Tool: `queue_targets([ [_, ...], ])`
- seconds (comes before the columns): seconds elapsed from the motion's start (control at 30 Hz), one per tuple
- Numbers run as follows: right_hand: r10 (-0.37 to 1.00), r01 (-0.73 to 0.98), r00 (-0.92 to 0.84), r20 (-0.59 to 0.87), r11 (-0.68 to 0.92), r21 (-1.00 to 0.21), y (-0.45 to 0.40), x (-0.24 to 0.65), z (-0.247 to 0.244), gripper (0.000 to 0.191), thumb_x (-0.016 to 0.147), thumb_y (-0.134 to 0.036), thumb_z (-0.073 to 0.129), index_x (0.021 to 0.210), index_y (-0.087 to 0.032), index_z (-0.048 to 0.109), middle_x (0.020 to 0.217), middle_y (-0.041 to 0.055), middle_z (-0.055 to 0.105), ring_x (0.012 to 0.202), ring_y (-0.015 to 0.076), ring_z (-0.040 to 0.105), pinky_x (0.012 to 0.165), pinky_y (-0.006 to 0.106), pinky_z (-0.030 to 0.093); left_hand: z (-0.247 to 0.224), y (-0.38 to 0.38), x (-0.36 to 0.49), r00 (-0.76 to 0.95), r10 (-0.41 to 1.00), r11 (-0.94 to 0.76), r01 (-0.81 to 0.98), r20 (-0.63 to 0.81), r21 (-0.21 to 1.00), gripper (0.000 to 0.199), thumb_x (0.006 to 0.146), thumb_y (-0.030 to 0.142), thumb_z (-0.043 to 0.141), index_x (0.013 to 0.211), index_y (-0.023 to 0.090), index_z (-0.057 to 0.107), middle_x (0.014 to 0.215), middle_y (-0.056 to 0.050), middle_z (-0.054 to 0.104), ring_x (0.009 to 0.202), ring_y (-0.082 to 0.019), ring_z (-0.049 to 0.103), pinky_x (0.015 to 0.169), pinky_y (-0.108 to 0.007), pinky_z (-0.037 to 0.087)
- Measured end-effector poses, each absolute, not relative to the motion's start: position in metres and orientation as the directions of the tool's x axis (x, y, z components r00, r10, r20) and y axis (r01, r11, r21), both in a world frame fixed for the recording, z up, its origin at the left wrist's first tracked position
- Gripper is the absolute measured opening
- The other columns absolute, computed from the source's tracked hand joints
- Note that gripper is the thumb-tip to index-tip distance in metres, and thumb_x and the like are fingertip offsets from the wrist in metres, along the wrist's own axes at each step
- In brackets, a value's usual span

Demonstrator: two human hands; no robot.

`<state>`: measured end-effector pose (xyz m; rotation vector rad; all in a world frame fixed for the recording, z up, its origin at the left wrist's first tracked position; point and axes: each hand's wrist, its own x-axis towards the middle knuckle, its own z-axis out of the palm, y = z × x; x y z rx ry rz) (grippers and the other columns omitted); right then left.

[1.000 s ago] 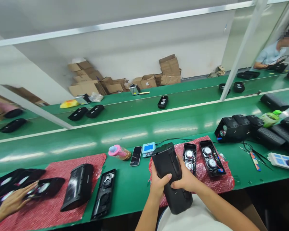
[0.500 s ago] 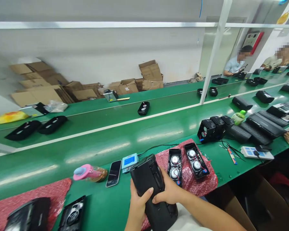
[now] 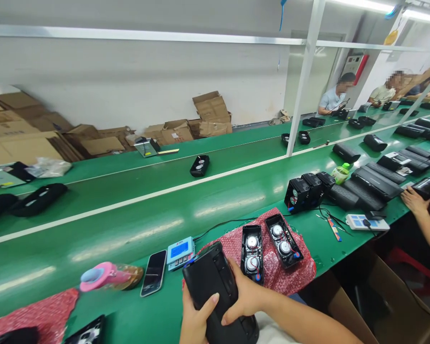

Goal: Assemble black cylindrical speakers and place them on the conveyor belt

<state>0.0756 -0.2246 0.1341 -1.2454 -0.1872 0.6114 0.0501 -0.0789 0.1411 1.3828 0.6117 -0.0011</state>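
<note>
Left hand: I have it [image 3: 198,321] clamped on the left side of a black, smooth-faced, rounded-edged box-shaped case [image 3: 206,282], thumb laid across the front.
Right hand: I see this one [image 3: 247,292] gripping the right side of the same case, its thumb pointing toward the left thumb.
Black case: held tilted in front of the body, above the near edge of a glossy green worktable [image 3: 129,320].
Behind the case: a pale-blue box with a lit blue screen [image 3: 181,252], a dark cable running off to the right.
Left of that: a black-screened phone with a light rim [image 3: 154,273], then a clear bottle with a pink-and-blue lid [image 3: 109,276] on its side.
Red bubble wrap: the sheet [image 3: 272,279] just right of my hands bears two uncovered black housings [image 3: 252,251] [image 3: 284,242], each with two round silver speakers.
Farther right: black housings standing in a row [image 3: 310,188], and a white power strip with blue panels [image 3: 367,222].
Co-worker: a hand [image 3: 415,200] touches a black unit at the table's right end.
</note>
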Motion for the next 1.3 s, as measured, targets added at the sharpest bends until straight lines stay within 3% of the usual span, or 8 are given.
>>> queue_targets([
  [0.23,0.502,-0.356,0.847,-0.174,0.292,-0.888,-0.221,0.066,0.129,0.13,0.035,-0.021,0.09,0.143,-0.019,0.018,0.14,0.0155,0.042,0.125,0.0309,0.045,0.104,0.046,0.038,0.147,-0.082,0.051,0.805,0.346,0.249,0.417,-0.482,0.874,0.099,0.051,0.039,0.08,0.139,0.031,0.036,0.12,-0.008,0.06,0.091,-0.029,0.066,0.076,-0.041,0.057],
  [0.37,0.487,-0.308,0.86,-0.154,0.254,-0.917,-0.222,0.066,0.133,0.125,0.037,-0.02,0.089,0.142,-0.02,0.022,0.142,0.0139,0.039,0.126,0.0291,0.044,0.108,0.044,0.033,0.152,-0.083,0.05,0.791,0.339,0.277,0.434,-0.51,0.857,0.102,0.051,0.039,0.08,0.141,0.035,0.032,0.124,-0.008,0.057,0.091,-0.029,0.066,0.076,-0.043,0.057],
  [0.43,0.481,-0.297,0.864,-0.15,0.244,-0.923,-0.221,0.067,0.133,0.127,0.036,-0.02,0.088,0.143,-0.018,0.02,0.143,0.0147,0.038,0.128,0.0289,0.042,0.109,0.044,0.03,0.149,-0.081,0.05,0.788,0.341,0.275,0.437,-0.512,0.856,0.102,0.052,0.04,0.079,0.142,0.035,0.031,0.126,-0.009,0.056,0.094,-0.03,0.065,0.076,-0.043,0.057],
  [0.53,0.503,-0.344,0.847,-0.172,0.272,-0.899,-0.218,0.067,0.132,0.129,0.036,-0.019,0.087,0.144,-0.017,0.015,0.14,0.016,0.042,0.125,0.0303,0.045,0.105,0.046,0.036,0.142,-0.076,0.05,0.806,0.347,0.245,0.415,-0.479,0.876,0.102,0.052,0.041,0.08,0.141,0.032,0.032,0.128,-0.01,0.055,0.1,-0.031,0.063,0.08,-0.041,0.056],
  [0.73,0.521,-0.377,0.838,-0.164,0.335,-0.864,-0.218,0.064,0.136,0.119,0.04,-0.011,0.08,0.142,-0.022,0.02,0.136,0.0115,0.046,0.124,0.0302,0.046,0.103,0.048,0.038,0.133,-0.07,0.048,0.84,0.309,0.26,0.376,-0.445,0.89,0.102,0.052,0.038,0.082,0.141,0.03,0.032,0.124,-0.009,0.058,0.104,-0.03,0.062,0.084,-0.039,0.055],
  [0.93,0.509,-0.388,0.839,-0.195,0.306,-0.869,-0.22,0.06,0.136,0.124,0.041,-0.012,0.078,0.146,-0.026,0.014,0.14,0.0105,0.042,0.124,0.0314,0.045,0.097,0.047,0.044,0.123,-0.068,0.048,0.852,0.305,0.275,0.35,-0.426,0.896,0.101,0.052,0.038,0.083,0.14,0.03,0.034,0.131,-0.009,0.055,0.108,-0.03,0.061,0.092,-0.042,0.052],
  [1.1,0.496,-0.403,0.834,-0.24,0.253,-0.879,-0.219,0.057,0.129,0.131,0.042,-0.015,0.077,0.148,-0.023,0.0,0.145,0.0153,0.035,0.119,0.0306,0.05,0.096,0.047,0.044,0.133,-0.073,0.046,0.853,0.28,0.309,0.355,-0.442,0.882,0.099,0.053,0.034,0.082,0.139,0.028,0.034,0.127,-0.01,0.057,0.105,-0.03,0.062,0.089,-0.043,0.053],
  [1.3,0.485,-0.395,0.846,-0.222,0.292,-0.871,-0.218,0.052,0.124,0.122,0.047,-0.014,0.074,0.146,-0.024,0.004,0.143,0.0147,0.036,0.117,0.0287,0.051,0.094,0.046,0.046,0.149,-0.082,0.04,0.861,0.261,0.353,0.335,-0.436,0.874,0.099,0.057,0.028,0.079,0.141,0.029,0.028,0.129,-0.011,0.056,0.105,-0.028,0.062,0.09,-0.041,0.053],
])
